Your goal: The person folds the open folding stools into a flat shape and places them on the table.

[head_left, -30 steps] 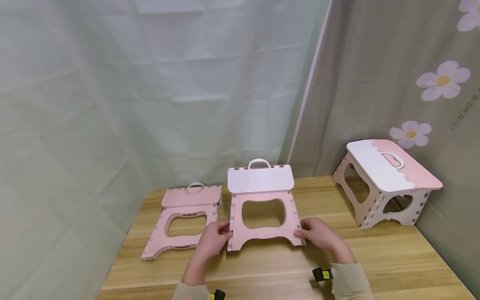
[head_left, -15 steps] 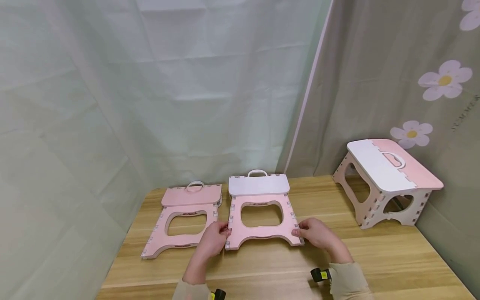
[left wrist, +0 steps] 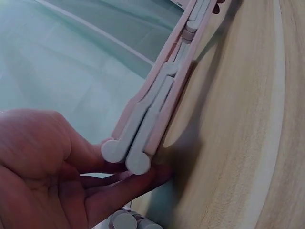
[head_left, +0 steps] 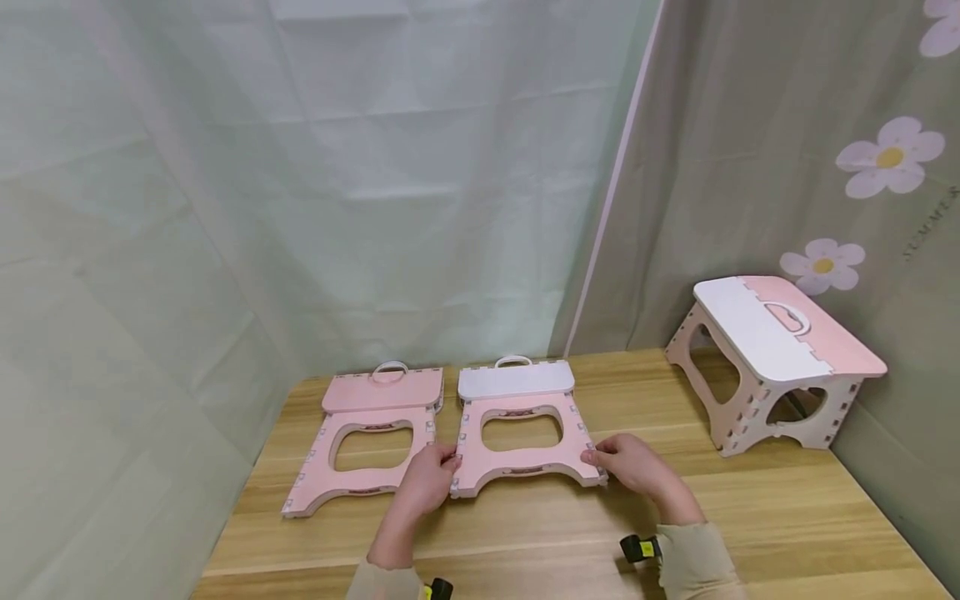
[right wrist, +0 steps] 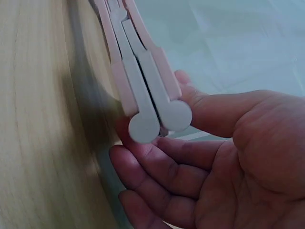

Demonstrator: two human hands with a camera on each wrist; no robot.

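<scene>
In the head view a folded step stool (head_left: 517,458), pink with a white top panel and a white carrying handle, lies nearly flat over the table. My left hand (head_left: 428,481) pinches its near left leg, and my right hand (head_left: 634,467) pinches the near right leg. Both wrist views show the leg ends edge-on: the left thumb and fingers (left wrist: 121,191) are around one end, the right thumb (right wrist: 209,107) and fingers around the other. A shadowed gap shows between the legs and the wood. Just left lies a second folded stool (head_left: 382,390), all pink on its upper face.
An unfolded pink-and-white stool (head_left: 780,358) stands at the right of the wooden table (head_left: 525,554). Pale green cloth (head_left: 420,183) hangs behind and to the left, and a grey flowered curtain (head_left: 720,167) at the right.
The held stool has tipped down from a raised slant to nearly flat, its handle end sinking toward the table. Both hands stay at its near corners; the other stools have not moved.
</scene>
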